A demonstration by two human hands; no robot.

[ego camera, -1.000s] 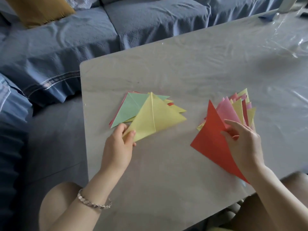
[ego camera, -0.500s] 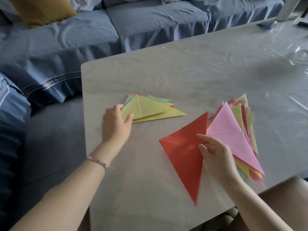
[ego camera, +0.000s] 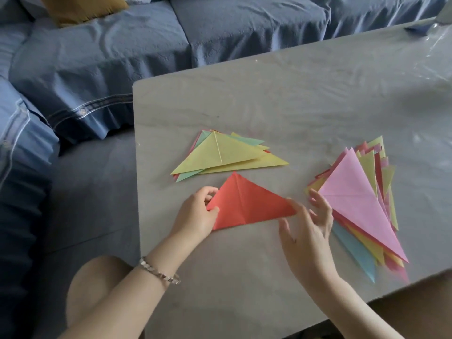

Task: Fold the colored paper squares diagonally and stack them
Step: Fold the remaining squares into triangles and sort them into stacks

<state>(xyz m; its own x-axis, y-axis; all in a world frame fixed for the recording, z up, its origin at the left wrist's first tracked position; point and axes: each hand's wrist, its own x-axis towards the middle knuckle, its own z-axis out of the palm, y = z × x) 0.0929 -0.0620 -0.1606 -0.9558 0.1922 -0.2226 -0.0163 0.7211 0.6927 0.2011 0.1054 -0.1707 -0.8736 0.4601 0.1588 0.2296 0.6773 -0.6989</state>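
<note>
A red paper triangle (ego camera: 247, 204) with a centre crease lies on the grey table (ego camera: 305, 101), in front of me. My left hand (ego camera: 195, 215) pinches its left corner. My right hand (ego camera: 308, 231) hovers at its right tip, fingers spread and holding nothing. Behind the red piece sits a stack of folded triangles (ego camera: 225, 155) with a yellow one on top. To the right lies a fanned pile of larger paper triangles (ego camera: 362, 199), pink on top, with yellow, red and blue sheets under it.
A blue-covered sofa (ego camera: 171, 37) wraps the table's far and left sides, with a mustard cushion (ego camera: 83, 8) at the back. My bare knees show at the table's near edge. Clear plastic film (ego camera: 437, 42) glints at the far right corner.
My right hand carried the red triangle from the right pile to the table's middle and let go. My left hand left the yellow-topped stack and took the red piece's left corner.
</note>
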